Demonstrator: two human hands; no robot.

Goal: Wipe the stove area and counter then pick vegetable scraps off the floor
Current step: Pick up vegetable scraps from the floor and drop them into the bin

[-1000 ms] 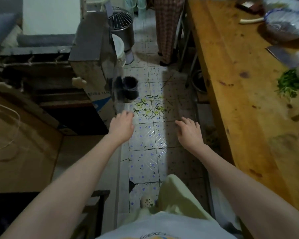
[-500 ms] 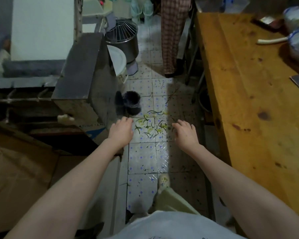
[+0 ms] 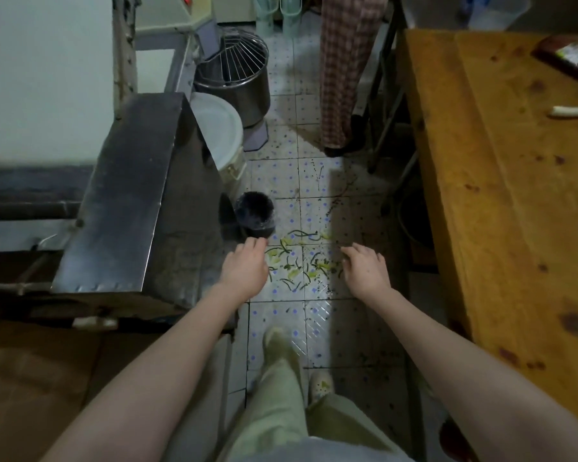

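Left hand and right hand neared scraps beside black-lined bin.

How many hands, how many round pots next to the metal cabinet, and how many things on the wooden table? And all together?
Hands: 2 (left hand, right hand)
Round pots by the metal cabinet: 3 (black cup, white bucket, steel mixer bowl)
Things on the wooden table: 2 (white stalk, dark red packet)
Total: 7
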